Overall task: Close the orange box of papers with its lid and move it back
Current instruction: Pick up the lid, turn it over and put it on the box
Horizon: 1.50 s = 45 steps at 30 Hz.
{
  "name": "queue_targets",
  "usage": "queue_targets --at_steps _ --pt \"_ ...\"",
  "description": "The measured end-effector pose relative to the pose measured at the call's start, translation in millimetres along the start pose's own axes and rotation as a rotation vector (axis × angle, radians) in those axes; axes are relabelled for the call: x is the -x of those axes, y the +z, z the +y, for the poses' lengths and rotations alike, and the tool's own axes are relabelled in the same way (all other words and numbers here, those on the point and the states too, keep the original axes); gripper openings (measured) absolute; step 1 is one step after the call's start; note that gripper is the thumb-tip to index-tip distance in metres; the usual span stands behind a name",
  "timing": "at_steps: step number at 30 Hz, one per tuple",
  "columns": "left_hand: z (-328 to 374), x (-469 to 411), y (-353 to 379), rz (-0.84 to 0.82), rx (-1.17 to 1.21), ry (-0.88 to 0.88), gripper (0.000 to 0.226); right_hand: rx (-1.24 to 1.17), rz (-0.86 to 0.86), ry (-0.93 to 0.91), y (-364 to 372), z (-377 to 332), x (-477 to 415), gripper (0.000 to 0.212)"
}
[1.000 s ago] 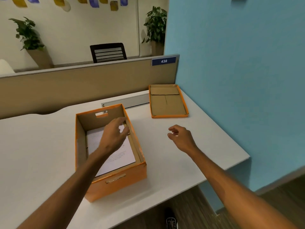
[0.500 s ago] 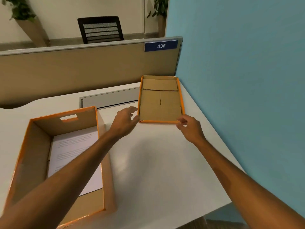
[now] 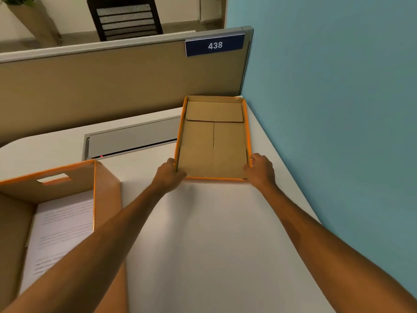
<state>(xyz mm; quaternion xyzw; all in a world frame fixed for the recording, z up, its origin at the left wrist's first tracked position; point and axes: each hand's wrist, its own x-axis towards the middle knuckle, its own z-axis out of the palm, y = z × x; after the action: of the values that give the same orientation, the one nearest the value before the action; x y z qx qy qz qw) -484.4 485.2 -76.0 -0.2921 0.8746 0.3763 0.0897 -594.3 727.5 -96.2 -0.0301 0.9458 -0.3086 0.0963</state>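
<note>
Gripping the near corners of the upturned lid (image 3: 213, 141), the left hand (image 3: 168, 175) and right hand (image 3: 261, 170) curl their fingers over its orange rim. It lies on the white desk (image 3: 203, 245), far right, by the blue wall (image 3: 338, 109). At near left, the orange box (image 3: 106, 188) stands open, papers (image 3: 61, 229) inside.

You have one view only, worn on the head, looking forward and steeply down across the white desk (image 3: 214, 233) toward the partition (image 3: 112, 82), close over both forearms; no second view shares the scene.
</note>
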Motion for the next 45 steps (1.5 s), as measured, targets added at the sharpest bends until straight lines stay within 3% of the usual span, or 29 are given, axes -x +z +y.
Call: queue_targets --at_steps 5,12,18,23,29,33,37,45 --pt "-1.3 -14.3 8.0 0.055 0.039 -0.053 0.059 -0.031 0.036 0.099 9.3 8.2 -15.8 0.013" --pt "0.3 -25.4 7.5 0.005 0.221 -0.132 0.062 -0.079 0.096 0.142 4.7 14.5 -27.4 0.03" --pt "4.4 -24.7 -4.6 -0.036 0.387 -0.106 0.028 -0.137 0.068 0.185 -3.6 21.6 -31.8 0.035" --pt "16.0 -12.2 -31.4 -0.195 0.817 -0.162 0.027 -0.197 0.025 0.168 -9.9 24.8 -25.0 0.035" --pt "19.4 10.5 -49.3 -0.233 0.916 -0.112 0.021 -0.249 -0.001 0.131 -16.4 23.1 -4.8 0.034" --pt "18.1 30.3 -53.6 -0.193 0.989 -0.085 0.006 -0.179 0.054 0.007 -19.5 14.4 19.4 0.031" --pt "16.7 55.8 -59.4 -0.151 0.977 -0.04 0.006 -0.145 0.14 -0.162 -24.7 -8.6 55.8 0.034" --pt "12.2 125.8 -84.1 -0.058 1.019 0.054 0.013 -0.119 0.061 -0.685 -27.9 -76.6 162.0 0.048"
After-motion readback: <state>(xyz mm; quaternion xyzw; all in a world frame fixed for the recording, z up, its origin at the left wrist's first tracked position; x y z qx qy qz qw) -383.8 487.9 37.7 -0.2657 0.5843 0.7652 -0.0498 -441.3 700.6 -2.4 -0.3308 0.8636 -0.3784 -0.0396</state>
